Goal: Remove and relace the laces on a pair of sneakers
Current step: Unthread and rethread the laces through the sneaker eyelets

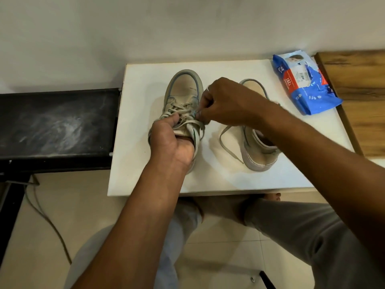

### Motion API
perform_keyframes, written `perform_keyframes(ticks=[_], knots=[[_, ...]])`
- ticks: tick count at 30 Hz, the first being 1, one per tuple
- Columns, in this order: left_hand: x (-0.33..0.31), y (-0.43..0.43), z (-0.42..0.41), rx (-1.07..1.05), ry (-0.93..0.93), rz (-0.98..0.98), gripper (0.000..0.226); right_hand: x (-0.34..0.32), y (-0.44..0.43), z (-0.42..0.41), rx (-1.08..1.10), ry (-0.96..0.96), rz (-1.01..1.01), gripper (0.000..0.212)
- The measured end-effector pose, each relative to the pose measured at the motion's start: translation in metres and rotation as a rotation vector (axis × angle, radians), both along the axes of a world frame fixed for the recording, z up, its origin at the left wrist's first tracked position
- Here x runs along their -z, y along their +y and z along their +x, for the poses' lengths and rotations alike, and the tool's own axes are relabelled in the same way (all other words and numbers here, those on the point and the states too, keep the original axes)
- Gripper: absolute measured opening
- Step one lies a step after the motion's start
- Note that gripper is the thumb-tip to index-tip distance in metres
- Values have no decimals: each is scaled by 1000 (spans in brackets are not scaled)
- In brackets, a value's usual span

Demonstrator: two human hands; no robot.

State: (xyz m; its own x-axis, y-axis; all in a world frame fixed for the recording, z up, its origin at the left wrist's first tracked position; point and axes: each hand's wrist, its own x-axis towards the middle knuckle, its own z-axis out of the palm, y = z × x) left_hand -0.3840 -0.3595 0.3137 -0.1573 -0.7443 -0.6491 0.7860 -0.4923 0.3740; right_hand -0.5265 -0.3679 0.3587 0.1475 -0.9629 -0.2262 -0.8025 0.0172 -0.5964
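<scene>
Now, a tan sneaker with blue edges (183, 88) is sitting near the middle of the frame on a small white table (145, 163), its toe pointing to the top. The left hand (170, 140) is gripping this shoe at its opening, with the thumb pressing on the crossed laces. The right hand (227, 101) is reaching over from the right with its fingers curled, and is pinching the pale flat lace (196, 127) at the shoe's right side. A second tan sneaker (260, 151) is standing just right of the first one, partly hiding under the right arm. Its loose lace (221, 140) is lying in a loop on the table between the two shoes. A blue and red plastic packet (304, 84) is lying at the table's upper right corner. A black bench (56, 126) is standing at the left of the frame.
</scene>
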Motion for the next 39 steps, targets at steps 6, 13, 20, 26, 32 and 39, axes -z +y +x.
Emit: perform_keyframes(ticks=[6,13,20,26,32,39], knots=[[-3,1,-1,-9,15,31,41,16,-7,1,257,-109,-264,11],[-11,2,2,120,-21,1,26,30,-3,3,211,16,-109,18],[-17,14,-10,688,-808,-168,46,36,2,7,234,48,-43,14],[-17,24,4,1010,-1263,-417,44,34,3,3,190,9,2,12],[-13,8,31,1233,-1302,-547,72,28,6,4,131,14,-56,13],[-21,-5,62,916,-592,-496,54,15,22,15,-22,-222,-84,12]])
